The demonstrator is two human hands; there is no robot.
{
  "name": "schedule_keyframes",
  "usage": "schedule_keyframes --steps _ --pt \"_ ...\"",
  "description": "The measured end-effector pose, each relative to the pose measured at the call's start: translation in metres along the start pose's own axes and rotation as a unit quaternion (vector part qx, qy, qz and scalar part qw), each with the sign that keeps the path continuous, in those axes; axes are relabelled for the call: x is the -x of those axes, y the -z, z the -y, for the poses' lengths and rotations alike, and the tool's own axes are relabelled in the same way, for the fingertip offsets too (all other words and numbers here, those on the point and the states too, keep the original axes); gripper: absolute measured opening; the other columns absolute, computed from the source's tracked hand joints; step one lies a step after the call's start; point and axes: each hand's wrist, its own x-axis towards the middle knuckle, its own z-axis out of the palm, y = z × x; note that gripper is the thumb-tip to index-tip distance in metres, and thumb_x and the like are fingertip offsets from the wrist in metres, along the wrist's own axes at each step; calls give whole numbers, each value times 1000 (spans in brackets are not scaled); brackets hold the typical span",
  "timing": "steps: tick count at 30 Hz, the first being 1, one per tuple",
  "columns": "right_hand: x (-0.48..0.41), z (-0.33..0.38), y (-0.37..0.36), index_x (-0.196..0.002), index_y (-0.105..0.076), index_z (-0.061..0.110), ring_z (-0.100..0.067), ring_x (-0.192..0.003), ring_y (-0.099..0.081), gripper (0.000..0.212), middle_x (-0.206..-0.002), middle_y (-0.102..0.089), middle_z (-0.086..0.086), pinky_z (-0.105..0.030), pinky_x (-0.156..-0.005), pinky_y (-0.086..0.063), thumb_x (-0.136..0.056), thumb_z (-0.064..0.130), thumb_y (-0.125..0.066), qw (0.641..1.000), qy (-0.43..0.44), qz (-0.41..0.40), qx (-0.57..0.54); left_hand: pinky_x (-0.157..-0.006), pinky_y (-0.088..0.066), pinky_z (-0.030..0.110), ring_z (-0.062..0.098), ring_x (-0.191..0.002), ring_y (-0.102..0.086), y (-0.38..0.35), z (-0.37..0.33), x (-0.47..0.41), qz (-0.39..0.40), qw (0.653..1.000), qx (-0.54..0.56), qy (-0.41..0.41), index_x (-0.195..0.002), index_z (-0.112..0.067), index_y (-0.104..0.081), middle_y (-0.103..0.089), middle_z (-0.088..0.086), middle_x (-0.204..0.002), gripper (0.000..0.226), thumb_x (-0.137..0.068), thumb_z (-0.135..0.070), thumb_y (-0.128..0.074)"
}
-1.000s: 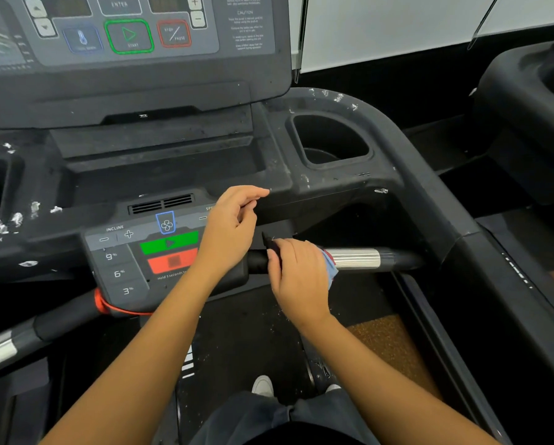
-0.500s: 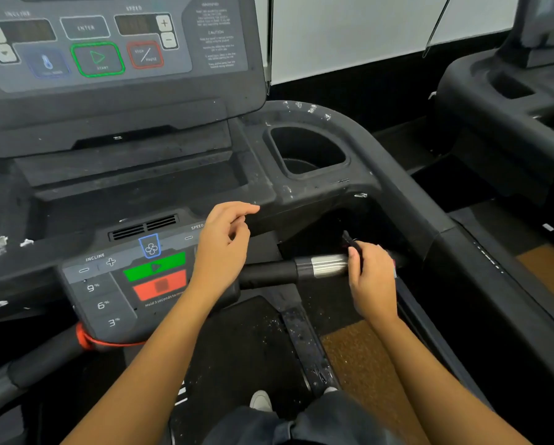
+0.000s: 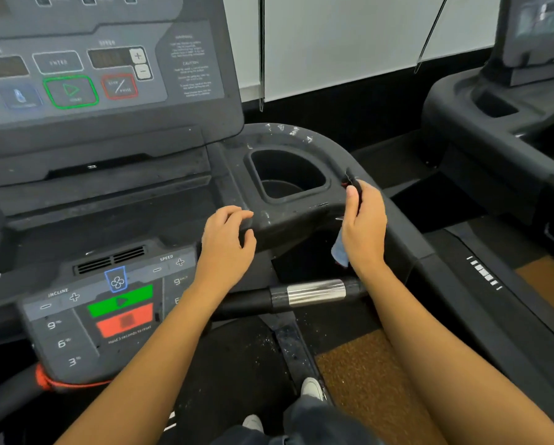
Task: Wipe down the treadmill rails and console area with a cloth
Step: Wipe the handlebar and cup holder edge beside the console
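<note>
The biggest change concerns the console: the right grip has come up to it, whereas half a second ago it was down at the outer end of the handlebar, and half a second before that near the bar's inner end. That reads as one finished pass along the bar, now lying bare below the right grip, its silver sensor band uncovered. The side rail runs away just beyond and below the right grip and looks untouched so far. The cup holder sits just inward of it. The left grip, which hovered over the control pad a moment ago, has shifted up and now rests loosely on the console's front lip, fingers bent over the edge, holding nothing. The right grip is closed around the cloth, thumb pinching a dark edge that sticks up above it while a blue corner hangs beneath the palm; the cloth seems bunched rather than laid flat on the plastic. Small white flecks dot the curved rim ahead of the right grip, so the console corner is probably the next patch, with most of the console area still to wipe.
</note>
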Motion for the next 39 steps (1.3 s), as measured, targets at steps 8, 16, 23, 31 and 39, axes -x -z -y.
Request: schedule_keyframes --steps 8,16,23,31,39 --pt "-36 -42 -53 -125 -56 9 -30 -128 -44 40 -129 -58 -11 -44 -112 -23 -99 31 -36 957 55 115 260 -112 -18 39 21 -135 -27 -8 6 -14 44 987 -151 43 -141 -10 -34 -37 4 -143 60 -91 -34 -55" --pt "32 21 -91 -116 -58 8 -27 -121 -50 31 -122 -58 -10 -46 -109 -34 -95 24 -42 954 140 232 130 -107 -26 40 26 -127 -37 -13 6 -18 20 984 -170 53 -135 -7 -44 -43 7 -137 53 -87 -22 -61" --pt "15 2 -69 -122 -57 8 -23 -124 -48 31 -127 -58 -8 -29 -109 -26 -97 22 -46 948 166 241 124 -107 -25 38 25 -127 -37 -11 6 -18 25 985 -164 53 -136 -7 -43 -43 6 -137 55 -87 -21 -63" --pt "24 2 -72 -127 -53 9 -25 -135 -38 38 -135 -53 -8 -42 -114 -26 -96 26 -40 933 193 263 149 -105 -29 40 26 -124 -41 -14 6 -18 9 985 -166 49 -134 -7 -46 -48 6 -132 55 -84 -21 -65" --pt "13 -8 -58 -126 -55 11 -22 -134 -39 32 -134 -54 -5 -32 -114 -17 -97 23 -46 958 135 218 128 -106 -26 38 23 -126 -37 -12 2 -22 21 986 -148 76 -135 -10 -45 -44 3 -134 52 -87 -24 -60"
